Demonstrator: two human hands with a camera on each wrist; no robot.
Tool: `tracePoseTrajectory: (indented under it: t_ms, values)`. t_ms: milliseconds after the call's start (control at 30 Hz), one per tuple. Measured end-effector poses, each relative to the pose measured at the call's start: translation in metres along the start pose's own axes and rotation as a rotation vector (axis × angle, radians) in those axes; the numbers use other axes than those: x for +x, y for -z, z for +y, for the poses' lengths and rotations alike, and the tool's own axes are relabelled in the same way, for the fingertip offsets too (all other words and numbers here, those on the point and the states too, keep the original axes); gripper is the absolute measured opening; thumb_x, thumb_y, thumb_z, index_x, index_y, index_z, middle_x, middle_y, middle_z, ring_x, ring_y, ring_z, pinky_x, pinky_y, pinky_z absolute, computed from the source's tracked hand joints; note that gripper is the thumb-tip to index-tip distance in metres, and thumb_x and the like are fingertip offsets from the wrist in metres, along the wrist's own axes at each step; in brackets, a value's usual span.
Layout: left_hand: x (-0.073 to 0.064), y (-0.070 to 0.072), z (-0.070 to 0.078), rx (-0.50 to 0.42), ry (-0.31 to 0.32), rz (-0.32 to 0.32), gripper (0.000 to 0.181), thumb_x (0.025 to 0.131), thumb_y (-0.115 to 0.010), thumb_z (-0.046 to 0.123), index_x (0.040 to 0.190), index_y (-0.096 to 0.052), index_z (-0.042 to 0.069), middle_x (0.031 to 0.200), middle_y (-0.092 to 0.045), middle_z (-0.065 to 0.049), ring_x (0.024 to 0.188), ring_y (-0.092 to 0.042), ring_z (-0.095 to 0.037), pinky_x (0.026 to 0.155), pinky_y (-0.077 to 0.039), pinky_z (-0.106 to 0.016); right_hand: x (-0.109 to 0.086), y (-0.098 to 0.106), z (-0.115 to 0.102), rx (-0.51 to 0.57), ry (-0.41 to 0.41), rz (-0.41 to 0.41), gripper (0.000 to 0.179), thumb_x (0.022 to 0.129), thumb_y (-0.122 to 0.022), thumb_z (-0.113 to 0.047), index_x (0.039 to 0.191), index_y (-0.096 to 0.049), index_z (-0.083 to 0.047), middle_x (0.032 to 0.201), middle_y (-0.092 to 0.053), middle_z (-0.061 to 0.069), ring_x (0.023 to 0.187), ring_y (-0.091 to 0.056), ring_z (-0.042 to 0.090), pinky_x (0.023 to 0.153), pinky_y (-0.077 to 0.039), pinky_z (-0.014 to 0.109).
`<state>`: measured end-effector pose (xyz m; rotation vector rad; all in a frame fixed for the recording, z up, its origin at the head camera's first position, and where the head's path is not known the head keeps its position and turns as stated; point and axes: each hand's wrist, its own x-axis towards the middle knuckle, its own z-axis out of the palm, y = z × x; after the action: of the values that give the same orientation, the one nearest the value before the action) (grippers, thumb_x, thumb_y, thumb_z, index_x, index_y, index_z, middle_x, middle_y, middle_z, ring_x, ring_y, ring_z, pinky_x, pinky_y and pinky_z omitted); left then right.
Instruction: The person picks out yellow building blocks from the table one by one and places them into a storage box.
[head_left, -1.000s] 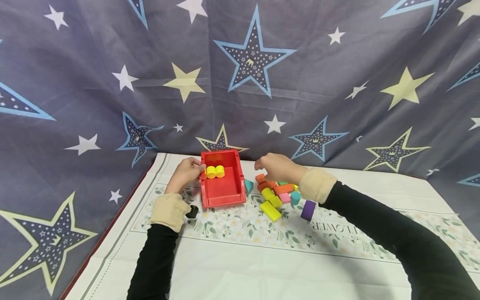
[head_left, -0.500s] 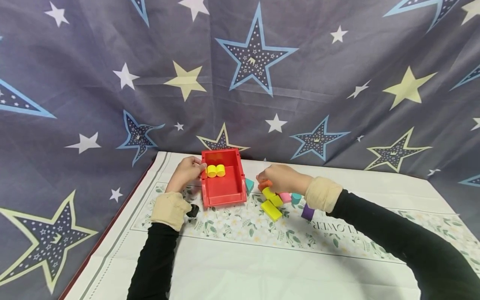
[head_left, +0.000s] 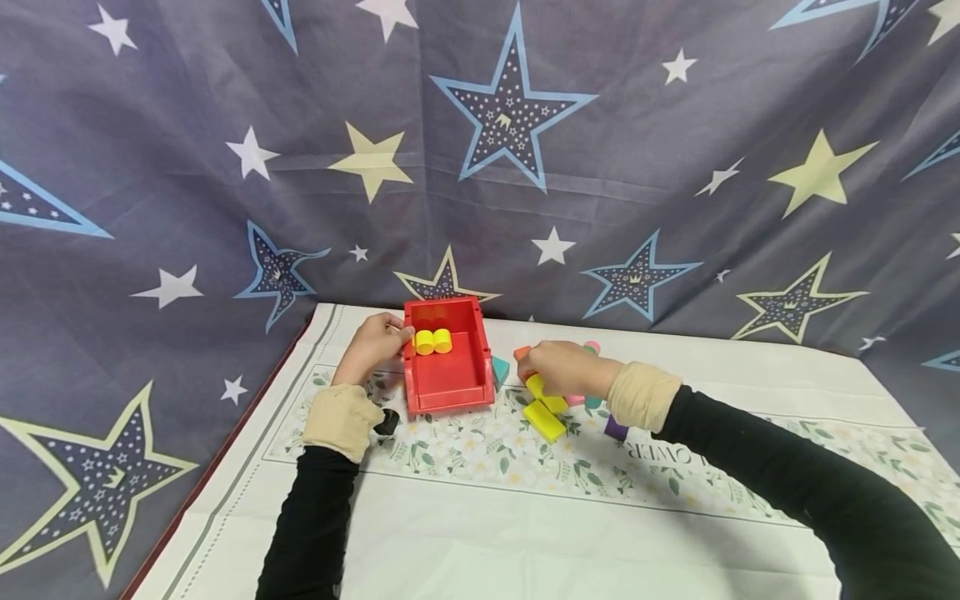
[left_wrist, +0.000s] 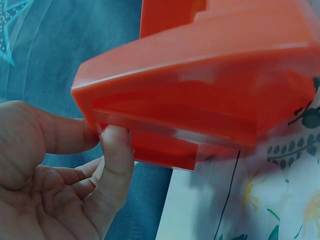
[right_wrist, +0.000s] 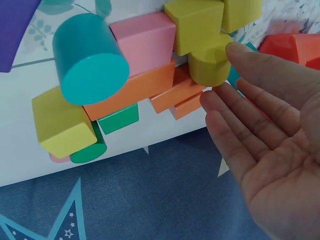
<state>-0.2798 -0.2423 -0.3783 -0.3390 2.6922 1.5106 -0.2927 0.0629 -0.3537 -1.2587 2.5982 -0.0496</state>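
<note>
My left hand pinches the left wall of a red plastic bin between thumb and finger; the left wrist view shows them at the lower edge of its side. Yellow cylinder blocks lie inside the bin, against its left wall. Over the pile of toy blocks, my right hand has thumb and fingertips around a yellow cylinder block. That cylinder touches a yellow block and lies beside orange blocks. From the head view, the hand hides part of the pile.
A teal block stands right of the bin. Pink, green and teal cylinder blocks lie in the pile. A purple block lies nearer the front. Behind the table hangs a star-patterned curtain.
My right hand has moved down from behind the pile onto the blocks, its fingertips now at a yellow cylinder. My left hand and the bin have stayed in place.
</note>
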Motion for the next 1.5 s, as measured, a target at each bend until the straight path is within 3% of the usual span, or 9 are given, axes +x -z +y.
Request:
tracePoseTrajectory:
  t_ms: [200,700,1233,1500]
  values:
    - [-0.001,0.0,0.001,-0.002,0.001,0.002,0.03,0.104,-0.057,0.021,0.118,-0.056,-0.006,0.09,-0.059,-0.01,0.071,-0.058,-0.012,0.078,-0.056,-0.036,0.002,-0.005,0.001,-0.022,-0.011,-0.005,0.03,0.083,-0.079,0.004,0.109,-0.077,-0.01,0.105,-0.076,0.006,0.086,-0.061,0.02,0.084,-0.058,0.036]
    - [-0.001,0.0,0.001,-0.001,0.016,0.0,0.03,0.104,-0.057,0.021,0.118,-0.056,-0.005,0.094,-0.06,-0.012,0.075,-0.06,-0.015,0.082,-0.057,-0.039,0.004,-0.014,0.005,-0.038,-0.004,0.04,0.036,0.082,-0.078,0.008,0.113,-0.078,-0.01,0.111,-0.077,0.005,0.097,-0.068,0.021,0.088,-0.059,0.038]
    - [-0.002,0.001,0.001,-0.007,0.007,-0.005,0.03,0.104,-0.056,0.022,0.119,-0.056,-0.005,0.09,-0.06,-0.01,0.072,-0.06,-0.014,0.079,-0.057,-0.038,0.005,-0.011,0.003,-0.043,0.013,0.037,0.034,0.082,-0.076,0.011,0.108,-0.079,-0.01,0.107,-0.077,0.004,0.093,-0.069,0.02,0.086,-0.059,0.038]
    - [-0.002,0.0,0.001,-0.006,0.019,-0.002,0.03,0.104,-0.057,0.021,0.119,-0.056,-0.005,0.093,-0.06,-0.012,0.073,-0.06,-0.015,0.081,-0.057,-0.039,0.004,-0.01,0.001,-0.042,0.013,0.029,0.035,0.082,-0.076,0.012,0.11,-0.078,-0.009,0.111,-0.077,0.006,0.101,-0.07,0.022,0.091,-0.059,0.04]
